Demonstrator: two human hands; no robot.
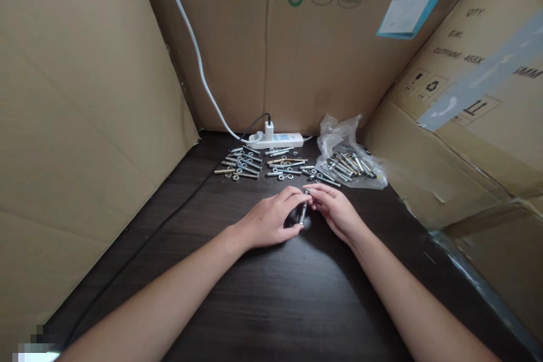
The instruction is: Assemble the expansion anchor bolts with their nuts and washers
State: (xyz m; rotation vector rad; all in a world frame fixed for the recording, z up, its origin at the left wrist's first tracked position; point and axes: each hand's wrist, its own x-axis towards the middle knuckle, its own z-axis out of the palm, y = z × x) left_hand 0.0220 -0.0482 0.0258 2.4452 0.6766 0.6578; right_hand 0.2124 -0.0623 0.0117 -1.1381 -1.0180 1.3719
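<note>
My left hand (271, 218) is closed on a metal expansion bolt (303, 212), with the thumb at its near end and the fingers near its far end. The bolt stands tilted just above the dark table. From the other side, my right hand (335, 209) pinches the bolt's far end between thumb and fingers. Whether a small nut or washer sits between those fingertips is hidden. Beyond both hands lie loose bolts (248, 164) with washers and nuts among them, and a second group of bolts (286, 165) to their right.
A clear plastic bag (339, 136) holding more bolts lies at the back right. Behind the parts is a white power strip (282, 140) with a plugged-in charger (268, 131). A black cable (169, 215) crosses the table's left side. Cardboard boxes (220, 39) wall three sides.
</note>
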